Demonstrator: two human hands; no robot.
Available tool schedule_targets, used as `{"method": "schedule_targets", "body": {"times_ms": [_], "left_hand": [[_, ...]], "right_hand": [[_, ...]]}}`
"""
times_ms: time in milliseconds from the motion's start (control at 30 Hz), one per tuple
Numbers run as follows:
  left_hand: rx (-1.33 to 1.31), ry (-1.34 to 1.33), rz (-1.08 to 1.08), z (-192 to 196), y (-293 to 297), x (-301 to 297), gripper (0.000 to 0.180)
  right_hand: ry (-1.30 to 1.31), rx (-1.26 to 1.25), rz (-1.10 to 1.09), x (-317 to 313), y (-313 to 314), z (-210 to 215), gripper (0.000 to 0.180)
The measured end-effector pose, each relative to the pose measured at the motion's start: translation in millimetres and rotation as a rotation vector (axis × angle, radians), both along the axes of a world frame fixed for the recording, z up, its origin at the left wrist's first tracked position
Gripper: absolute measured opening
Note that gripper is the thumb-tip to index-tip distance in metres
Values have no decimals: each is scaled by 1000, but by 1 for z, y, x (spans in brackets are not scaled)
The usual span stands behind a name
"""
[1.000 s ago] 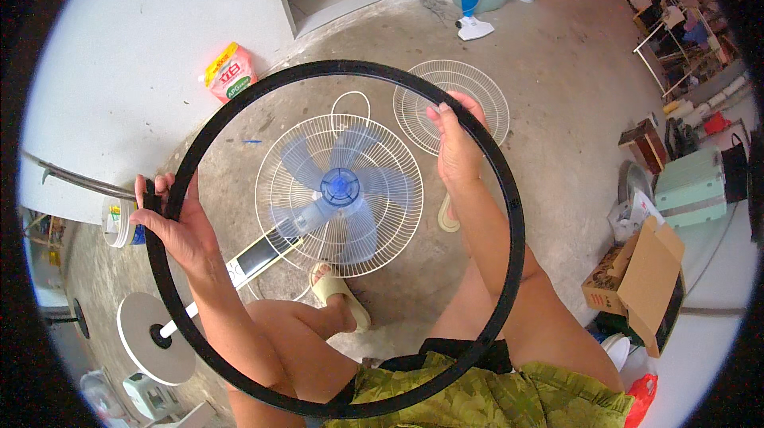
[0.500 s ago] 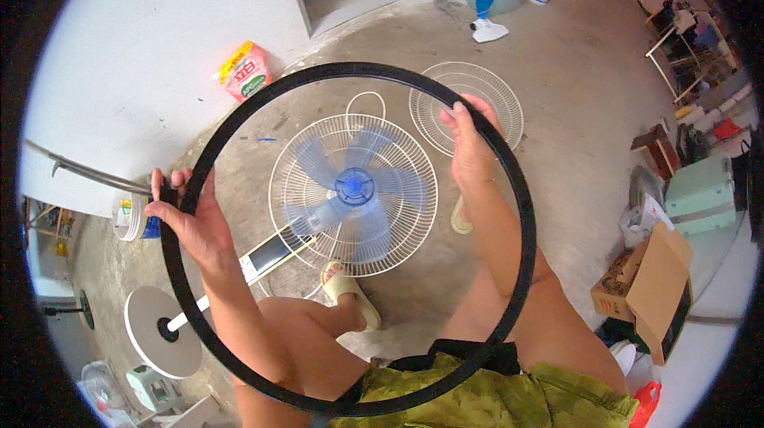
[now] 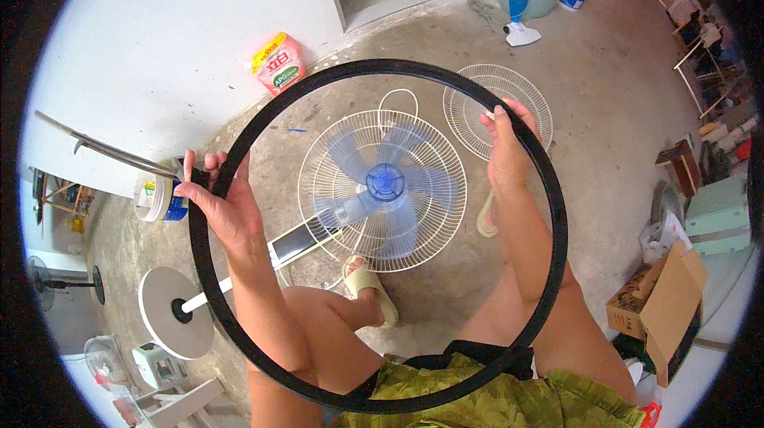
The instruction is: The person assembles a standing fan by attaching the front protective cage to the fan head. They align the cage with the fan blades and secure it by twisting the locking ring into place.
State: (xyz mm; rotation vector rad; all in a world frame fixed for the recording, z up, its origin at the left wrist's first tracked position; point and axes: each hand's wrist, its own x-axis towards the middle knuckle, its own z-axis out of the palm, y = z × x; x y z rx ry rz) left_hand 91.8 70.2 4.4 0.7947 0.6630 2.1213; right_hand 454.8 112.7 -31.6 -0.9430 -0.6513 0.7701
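A large black ring (image 3: pixel 382 68) is held up in front of me, framing most of a pedestal fan that lies on the floor. My left hand (image 3: pixel 231 209) grips the ring's left side, around a small black block on the rim, with the thumb on the near face. On the upper right of the rim, my right hand (image 3: pixel 511 149) is closed with its thumb in front. Through the ring I see the fan's translucent blue blades (image 3: pixel 402 225), its blue hub (image 3: pixel 385 182) and the white wire rear guard (image 3: pixel 318 165) behind them.
A separate white wire grille (image 3: pixel 532 102) lies beyond the fan. The round white base (image 3: pixel 163 313) is at the left. A pink bag (image 3: pixel 278 62) leans by the wall. A cardboard box (image 3: pixel 668 309) stands at right, a blue-and-white upright vacuum (image 3: pixel 519 6) at the far end.
The view has turned slightly left, so the room and fan sit farther right in the picture. Both hands keep their hold on the ring.
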Motion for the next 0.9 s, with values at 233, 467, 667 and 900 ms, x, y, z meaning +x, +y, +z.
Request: {"method": "schedule_targets", "body": {"times_ms": [233, 467, 667, 900], "left_hand": [[-5, -29, -6, 1, 0, 2, 67], [-42, -7, 19, 3, 1, 7, 67], [-104, 16, 59, 7, 2, 8, 74], [-68, -6, 21, 3, 4, 4, 68]], "right_hand": [[-24, -40, -23, 1, -2, 3, 16], [-40, -36, -21, 0, -1, 2, 18], [-126, -67, 50, -2, -3, 1, 23], [-131, -68, 22, -6, -3, 3, 20]]}}
